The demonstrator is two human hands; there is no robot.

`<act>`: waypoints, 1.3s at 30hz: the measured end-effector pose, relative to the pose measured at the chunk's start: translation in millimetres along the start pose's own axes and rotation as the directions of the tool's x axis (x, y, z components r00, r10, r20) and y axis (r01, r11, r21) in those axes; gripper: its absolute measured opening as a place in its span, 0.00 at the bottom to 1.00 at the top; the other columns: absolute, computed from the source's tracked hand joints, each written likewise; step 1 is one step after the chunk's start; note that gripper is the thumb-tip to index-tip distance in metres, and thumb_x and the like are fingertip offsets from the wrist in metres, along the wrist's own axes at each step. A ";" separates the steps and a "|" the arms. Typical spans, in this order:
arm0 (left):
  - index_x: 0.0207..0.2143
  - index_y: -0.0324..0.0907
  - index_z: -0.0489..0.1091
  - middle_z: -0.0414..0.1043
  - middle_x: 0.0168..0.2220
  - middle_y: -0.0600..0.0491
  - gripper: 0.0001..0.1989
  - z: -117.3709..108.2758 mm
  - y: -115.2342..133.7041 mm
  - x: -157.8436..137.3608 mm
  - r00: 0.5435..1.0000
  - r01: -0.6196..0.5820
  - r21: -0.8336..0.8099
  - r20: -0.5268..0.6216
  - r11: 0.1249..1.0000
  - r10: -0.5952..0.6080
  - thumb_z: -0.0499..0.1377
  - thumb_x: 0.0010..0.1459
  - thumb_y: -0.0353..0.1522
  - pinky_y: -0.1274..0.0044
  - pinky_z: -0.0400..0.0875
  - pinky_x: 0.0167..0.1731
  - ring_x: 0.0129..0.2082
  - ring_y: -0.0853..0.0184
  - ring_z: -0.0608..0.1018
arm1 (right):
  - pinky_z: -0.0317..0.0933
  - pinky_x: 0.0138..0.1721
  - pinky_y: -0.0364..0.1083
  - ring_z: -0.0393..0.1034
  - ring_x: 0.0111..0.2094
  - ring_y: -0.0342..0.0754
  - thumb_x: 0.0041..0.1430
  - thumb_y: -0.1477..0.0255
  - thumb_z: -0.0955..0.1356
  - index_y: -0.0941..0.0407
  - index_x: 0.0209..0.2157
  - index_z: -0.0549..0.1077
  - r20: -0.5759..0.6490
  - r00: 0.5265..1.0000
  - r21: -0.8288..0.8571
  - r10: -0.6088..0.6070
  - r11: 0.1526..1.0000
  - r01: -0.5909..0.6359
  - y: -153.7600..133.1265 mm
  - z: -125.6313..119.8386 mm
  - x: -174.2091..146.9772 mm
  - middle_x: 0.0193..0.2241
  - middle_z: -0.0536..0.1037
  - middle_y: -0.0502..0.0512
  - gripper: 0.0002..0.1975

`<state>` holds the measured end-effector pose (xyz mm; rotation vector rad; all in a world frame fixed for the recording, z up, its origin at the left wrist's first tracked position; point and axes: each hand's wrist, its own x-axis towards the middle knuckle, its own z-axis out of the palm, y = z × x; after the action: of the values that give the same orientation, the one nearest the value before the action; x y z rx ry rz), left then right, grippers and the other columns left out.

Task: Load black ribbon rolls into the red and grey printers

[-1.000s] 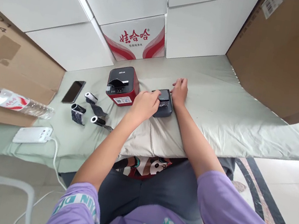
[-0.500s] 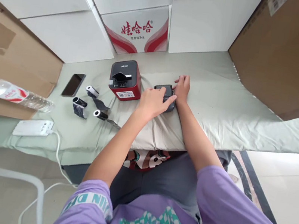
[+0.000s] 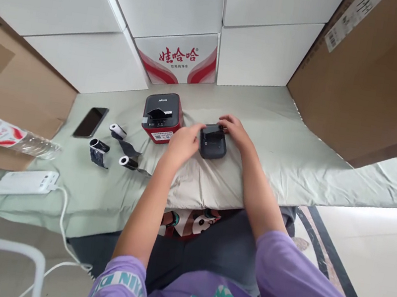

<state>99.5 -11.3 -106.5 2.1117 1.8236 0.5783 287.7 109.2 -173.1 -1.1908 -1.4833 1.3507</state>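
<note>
A small black portable printer (image 3: 213, 147) lies on the green cloth in front of me, its top now in plain view. My left hand (image 3: 183, 142) is at its upper left corner, the index finger stretched to the edge and the other fingers curled. At the upper right corner, my right hand (image 3: 236, 132) has its bent fingers over the far edge. Between them the two hands grip the printer by its far corners. Just left of it stands a red and black desktop printer (image 3: 162, 116) with a dark strip sticking out of its top.
Left of the printers lie a white-cored paper roll (image 3: 117, 131), a black roll (image 3: 99, 146) and another roll (image 3: 129, 162), partly unwound. Beyond are a phone (image 3: 90, 122), a water bottle (image 3: 8, 134) and a cabled white power bank (image 3: 26, 182). Cartons (image 3: 377, 86) flank the cloth.
My left hand has moved off the printer's top to its upper left corner. My right hand has come from beside the printer onto its upper right corner. The camera view has shifted slightly.
</note>
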 end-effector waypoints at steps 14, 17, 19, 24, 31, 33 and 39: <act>0.55 0.39 0.74 0.77 0.57 0.43 0.26 34.0 -31.8 46.3 0.882 0.468 -0.722 0.347 0.511 -0.318 0.66 0.52 0.24 0.70 0.77 0.47 0.54 0.56 0.80 | 0.56 0.20 0.40 0.64 0.24 0.37 0.45 0.75 0.75 0.56 0.51 0.75 0.315 0.927 -0.062 0.204 0.979 -0.195 -12.1 -26.3 -14.2 0.47 0.77 0.58 0.28; 0.57 0.40 0.73 0.77 0.58 0.43 0.30 30.3 -33.6 46.4 0.863 0.502 -0.697 0.364 0.513 -0.350 0.66 0.50 0.23 0.70 0.77 0.46 0.56 0.55 0.79 | 0.57 0.20 0.41 0.64 0.23 0.37 0.44 0.76 0.75 0.57 0.51 0.74 0.328 0.920 -0.050 0.215 0.976 -0.211 -14.7 -24.0 -16.4 0.50 0.75 0.59 0.28; 0.59 0.42 0.73 0.76 0.59 0.44 0.30 31.9 -34.5 44.4 0.862 0.504 -0.703 0.368 0.501 -0.349 0.65 0.51 0.25 0.71 0.77 0.45 0.58 0.55 0.78 | 0.55 0.20 0.42 0.64 0.22 0.37 0.46 0.76 0.74 0.57 0.51 0.74 0.319 0.923 -0.052 0.215 0.976 -0.210 -13.8 -22.4 -15.7 0.48 0.75 0.58 0.27; 0.61 0.44 0.73 0.76 0.61 0.47 0.30 45.2 -36.5 39.5 0.868 0.472 -0.753 0.306 0.459 -0.390 0.65 0.54 0.26 0.74 0.77 0.42 0.57 0.57 0.79 | 0.53 0.20 0.42 0.62 0.21 0.38 0.47 0.76 0.74 0.56 0.53 0.74 0.342 0.918 -0.022 0.201 0.978 -0.206 -6.0 -21.8 -10.2 0.41 0.76 0.55 0.28; 0.63 0.43 0.72 0.75 0.62 0.46 0.30 60.0 -29.9 30.9 0.897 0.389 -0.815 0.229 0.430 -0.377 0.64 0.57 0.28 0.70 0.79 0.48 0.57 0.57 0.80 | 0.54 0.18 0.40 0.59 0.20 0.34 0.49 0.74 0.70 0.57 0.58 0.71 0.272 0.953 0.019 0.130 0.990 -0.141 0.3 -14.4 -23.9 0.56 0.76 0.58 0.31; 0.63 0.43 0.72 0.76 0.62 0.46 0.26 68.8 -27.1 21.1 0.909 0.321 -0.790 0.102 0.522 -0.405 0.62 0.62 0.31 0.68 0.78 0.53 0.59 0.57 0.79 | 0.58 0.20 0.40 0.59 0.21 0.33 0.52 0.72 0.70 0.56 0.61 0.69 0.205 0.976 0.024 0.077 0.996 -0.084 3.6 -10.3 -32.1 0.62 0.72 0.60 0.32; 0.58 0.41 0.77 0.79 0.58 0.46 0.23 93.2 -30.3 -4.7 0.897 0.143 -0.555 -0.277 0.820 -0.344 0.51 0.66 0.26 0.70 0.70 0.63 0.59 0.61 0.79 | 0.57 0.21 0.39 0.59 0.22 0.34 0.53 0.67 0.70 0.55 0.61 0.69 0.084 0.996 0.030 -0.010 1.000 0.007 9.4 -2.7 -42.3 0.64 0.72 0.58 0.33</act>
<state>117.2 -7.3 -202.9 1.4393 1.8048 1.3025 302.1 68.8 -180.4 -1.1195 -1.5198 1.4283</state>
